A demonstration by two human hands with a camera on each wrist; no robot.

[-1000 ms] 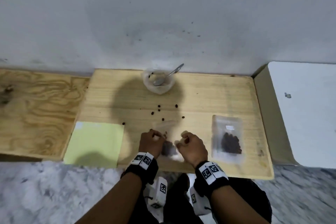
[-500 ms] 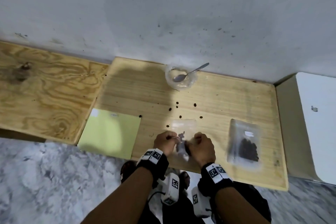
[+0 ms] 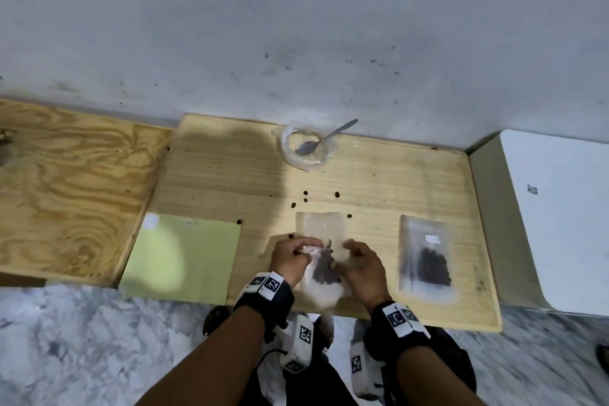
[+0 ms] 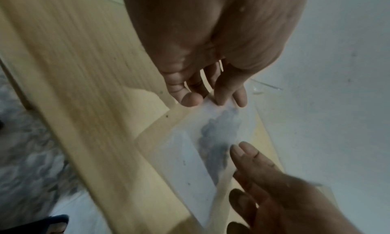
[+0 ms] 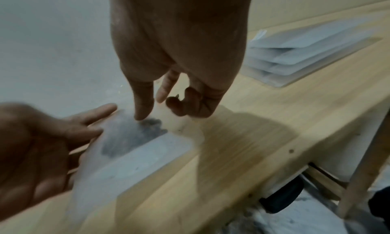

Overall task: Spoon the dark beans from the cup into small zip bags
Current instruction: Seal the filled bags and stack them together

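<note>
A clear small zip bag [image 3: 321, 227] with a clump of dark beans [image 3: 324, 269] sits near the wooden board's front edge, between both hands. My left hand [image 3: 291, 259] pinches its left edge with thumb and fingers [image 4: 191, 99]. My right hand [image 3: 364, 265] holds the right edge, one digit [image 5: 143, 110] pressing on the bag [image 5: 135, 154] above the beans. The plastic cup [image 3: 290, 155] stands at the back by the wall with the metal spoon [image 3: 324, 140] lying in it. Whether the bag [image 4: 185, 156] rests on the board is unclear.
A second zip bag [image 3: 428, 260] holding beans lies flat to the right, and it shows as layered bags [image 5: 295, 57] in the right wrist view. Several loose beans [image 3: 336, 194] are scattered mid-board. A green sheet [image 3: 181, 257] lies left; a white surface [image 3: 560, 224] borders the right.
Both hands stayed on the bag at the front edge. The bag, bunched between the hands before, now shows spread wider. My head view has shifted.
</note>
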